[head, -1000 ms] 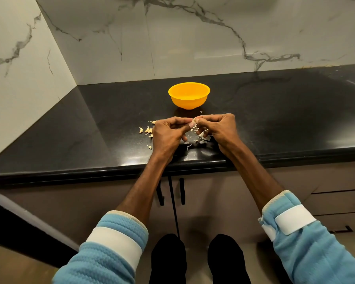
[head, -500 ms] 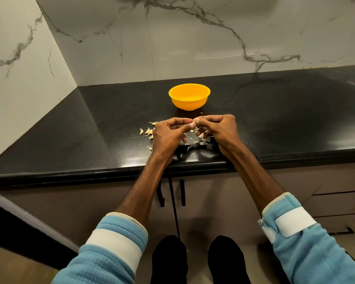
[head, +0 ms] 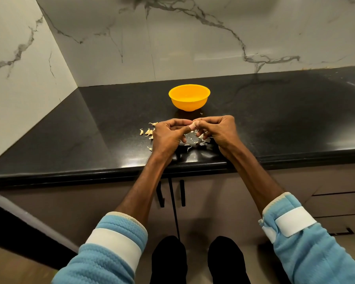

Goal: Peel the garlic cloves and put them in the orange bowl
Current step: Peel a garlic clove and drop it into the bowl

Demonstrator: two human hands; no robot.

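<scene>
We look down on a white marble wall (head: 193, 37) with grey veins, and below it a glossy black countertop (head: 275, 119) that runs into a corner on the left. Under the counter we see brown cabinet doors (head: 111, 201) with dark handles. Two forearms in light blue sleeves (head: 111, 253) reach up from the bottom edge. The left hand (head: 166, 136) and the right hand (head: 219, 130) meet above the counter's front part, fingers curled, and together pinch one small garlic clove (head: 194, 124) between their fingertips (it is mostly hidden, so we cannot tell how much skin is on it). The orange bowl (head: 189, 100) stands just behind the hands, upright. A small cluster of loose cloves (head: 148, 131) lies on the counter beside the left hand. Pale peel scraps (head: 203, 141) lie scattered beneath the hands.
</scene>
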